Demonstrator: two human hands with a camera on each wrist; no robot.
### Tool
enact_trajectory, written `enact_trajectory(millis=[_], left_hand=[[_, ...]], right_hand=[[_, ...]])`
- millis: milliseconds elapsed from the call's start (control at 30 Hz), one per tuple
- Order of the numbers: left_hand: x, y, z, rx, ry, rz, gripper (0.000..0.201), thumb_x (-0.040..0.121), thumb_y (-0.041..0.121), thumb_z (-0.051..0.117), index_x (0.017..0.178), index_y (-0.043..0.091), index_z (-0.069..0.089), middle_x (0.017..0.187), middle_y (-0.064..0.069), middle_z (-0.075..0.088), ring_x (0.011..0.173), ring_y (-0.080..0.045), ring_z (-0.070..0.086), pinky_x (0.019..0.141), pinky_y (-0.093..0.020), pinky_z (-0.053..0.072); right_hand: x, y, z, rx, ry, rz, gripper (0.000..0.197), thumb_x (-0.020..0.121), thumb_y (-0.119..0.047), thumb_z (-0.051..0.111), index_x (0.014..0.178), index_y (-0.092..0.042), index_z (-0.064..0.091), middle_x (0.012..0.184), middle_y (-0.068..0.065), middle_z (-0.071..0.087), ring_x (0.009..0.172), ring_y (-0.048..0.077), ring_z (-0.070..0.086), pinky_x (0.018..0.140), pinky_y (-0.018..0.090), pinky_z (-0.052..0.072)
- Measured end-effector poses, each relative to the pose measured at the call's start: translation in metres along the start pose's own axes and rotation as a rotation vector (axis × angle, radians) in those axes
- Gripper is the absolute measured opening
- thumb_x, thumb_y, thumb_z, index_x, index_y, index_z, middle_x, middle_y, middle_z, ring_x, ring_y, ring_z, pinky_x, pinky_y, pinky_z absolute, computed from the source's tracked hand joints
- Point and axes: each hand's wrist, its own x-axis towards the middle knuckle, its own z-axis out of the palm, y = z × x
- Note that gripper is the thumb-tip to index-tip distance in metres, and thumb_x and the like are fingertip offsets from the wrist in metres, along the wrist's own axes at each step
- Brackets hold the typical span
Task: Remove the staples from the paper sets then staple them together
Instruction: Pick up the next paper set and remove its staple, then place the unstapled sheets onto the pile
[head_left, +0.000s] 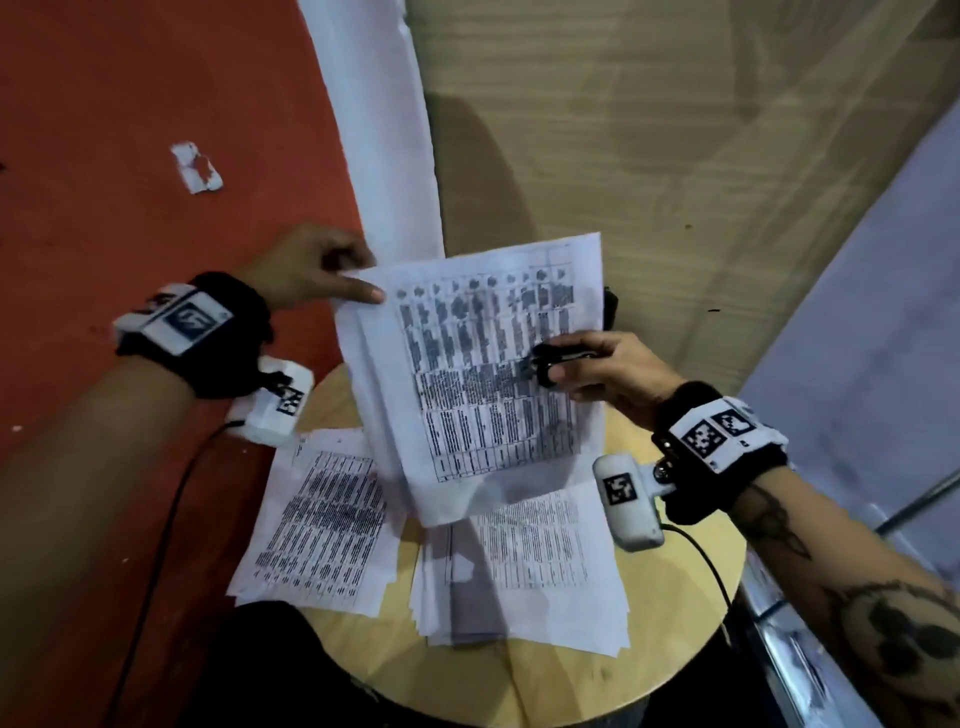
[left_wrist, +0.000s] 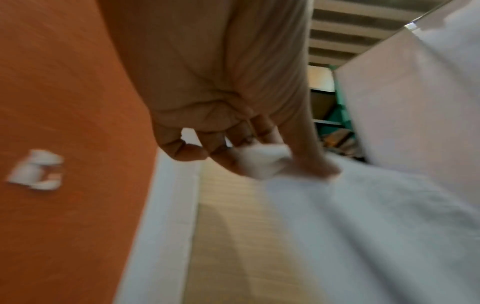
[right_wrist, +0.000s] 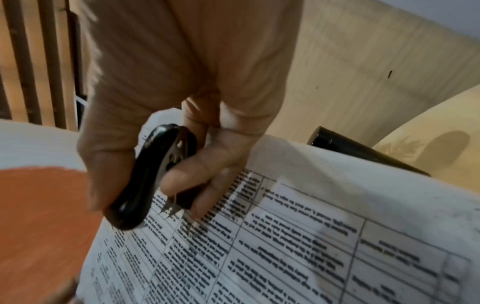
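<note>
A printed paper set is lifted above the round wooden table. My left hand pinches its top left corner between thumb and fingers. Over the sheet's right half, my right hand grips a black staple remover, whose metal claws point at the printed page. Two more paper sets lie flat on the table: one at the left, one under the lifted set.
A black stapler peeks out behind the lifted set's right edge, also seen as a dark block. The floor is orange with a torn paper scrap. A white strip borders a tan mat.
</note>
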Motion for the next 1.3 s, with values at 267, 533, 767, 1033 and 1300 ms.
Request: enact_trajectory(millis=[267,533,767,1033,1300], left_hand=[[-0.069,-0.059,0.078,-0.589,0.152,-0.366,0.058,0.059,0.059,0.078,0.096,0.02,0.056,0.058,0.014,0.068,0.054,0.01,0.061,0.054,-0.004,0.048],[-0.103,-0.168,0.082,-0.409,0.332,-0.677,0.048,0.074,-0.003,0.073,0.119,-0.008,0.056,0.123,-0.022,0.059,0.098,-0.023,0.058,0.089,-0.033,0.045],[-0.124,-0.258,0.072,-0.217,0.131,-1.031,0.022,0.082,0.003,0.065,0.102,-0.005,0.06,0.103,-0.025,0.06,0.086,-0.023,0.064,0.088,-0.04,0.047],[-0.11,-0.296,0.096,0.277,0.206,-1.098,0.06,0.084,0.022,0.061,0.136,-0.001,0.041,0.139,-0.023,0.045,0.127,-0.039,0.046,0.104,-0.044,0.042],[-0.025,-0.191,0.221,0.237,-0.044,-0.784,0.048,0.087,0.026,0.064,0.13,0.01,0.05,0.136,-0.018,0.049,0.126,-0.035,0.046,0.101,-0.038,0.04]], right_hand=[[0.011,0.019,0.026,0.306,0.082,0.064,0.05,0.044,-0.017,0.078,0.092,-0.009,0.067,0.081,0.006,0.072,0.077,0.018,0.067,0.069,0.023,0.049],[0.024,0.116,0.042,0.163,0.259,0.205,0.017,0.082,-0.004,0.066,0.097,-0.007,0.06,0.08,0.002,0.066,0.073,0.007,0.063,0.052,0.014,0.05],[-0.003,0.234,0.045,0.015,0.163,0.538,0.021,0.095,-0.015,0.05,0.075,-0.013,0.054,0.069,0.003,0.049,0.064,0.013,0.046,0.059,0.025,0.036],[-0.008,0.286,0.055,-0.061,0.285,0.462,0.038,0.095,-0.007,0.047,0.059,-0.012,0.039,0.03,-0.012,0.039,0.029,-0.005,0.034,0.035,0.01,0.028],[-0.011,0.295,0.052,0.049,0.287,0.449,0.026,0.095,-0.013,0.049,0.069,-0.012,0.049,0.042,-0.011,0.051,0.038,-0.004,0.044,0.047,0.02,0.035]])
